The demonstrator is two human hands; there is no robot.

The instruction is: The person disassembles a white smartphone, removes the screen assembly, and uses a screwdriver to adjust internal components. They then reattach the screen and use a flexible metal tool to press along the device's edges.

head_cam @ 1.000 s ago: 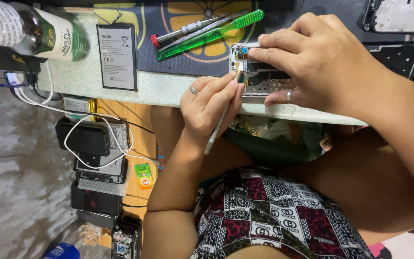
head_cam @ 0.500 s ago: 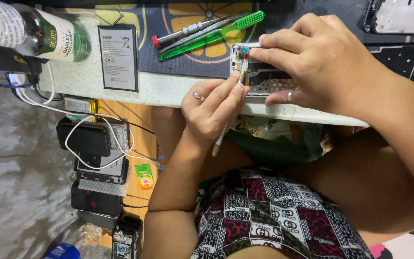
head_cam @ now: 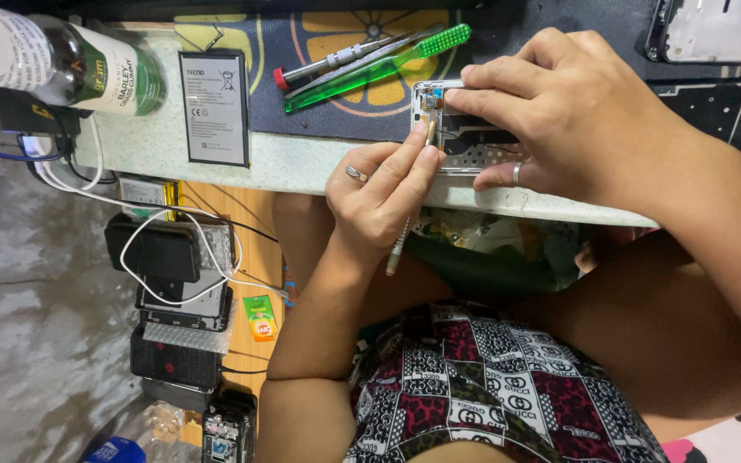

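An opened phone (head_cam: 465,146) with its back off lies at the front edge of a pale worktop (head_cam: 302,167). My right hand (head_cam: 585,120) lies over it, fingers spread, and pins it down; there is a ring on one finger. My left hand (head_cam: 379,201), also ringed, pinches a thin pale stick-like tool (head_cam: 400,244). The tool's tip touches the phone's top left corner, and its tail hangs below the table edge. Much of the phone is hidden under my right hand.
A flat phone battery (head_cam: 214,107), a green toothbrush (head_cam: 379,64) and a red-capped screwdriver (head_cam: 328,62) lie left of the phone on a patterned mat. A bottle (head_cam: 62,64) lies at the far left, and a phone frame (head_cam: 722,30) sits at the top right. Old phones and cables (head_cam: 173,283) are piled below.
My left hand has tilted the tool more upright and brought its tip up onto the phone's corner. My right hand stays on the phone.
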